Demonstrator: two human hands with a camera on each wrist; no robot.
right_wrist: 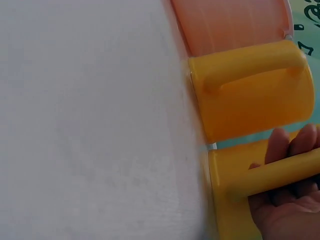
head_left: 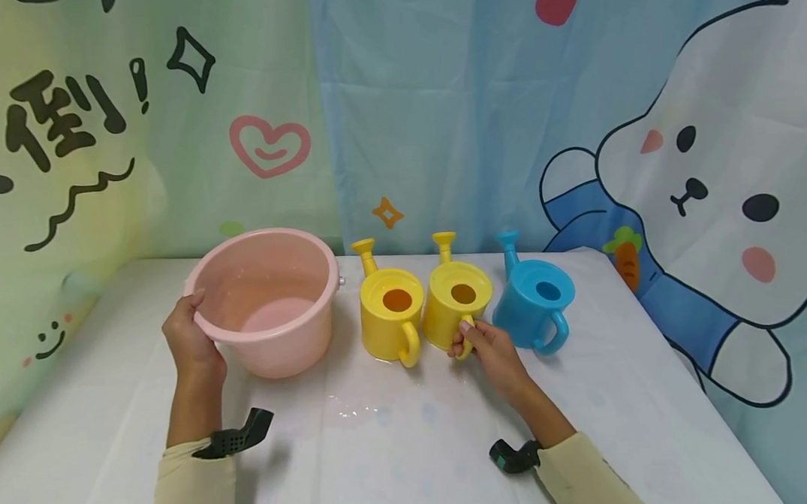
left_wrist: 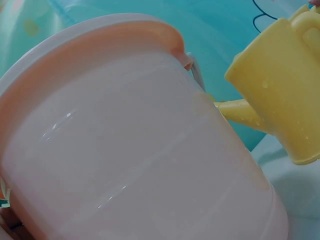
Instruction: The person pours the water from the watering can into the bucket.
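My left hand (head_left: 194, 340) grips the rim of a pink plastic bucket (head_left: 282, 356) on the left side, thumb over the edge. The bucket's outer wall fills most of the left wrist view. My right hand (head_left: 492, 353) holds the handle of the middle watering can (head_left: 440, 318), a yellow one standing upright on the table. In the right wrist view, several fingers pass behind that handle (right_wrist: 285, 172). A second yellow watering can (head_left: 378, 332) stands between it and the bucket, untouched. To the right is a blue watering can (head_left: 524, 314), close by my right hand.
A white cloth covers the table (head_left: 413, 462), with small shiny drops (head_left: 353, 412) in front of the yellow cans. Behind the table hangs a printed curtain (head_left: 411, 116) with a white cartoon animal at right. All three spouts point toward the curtain.
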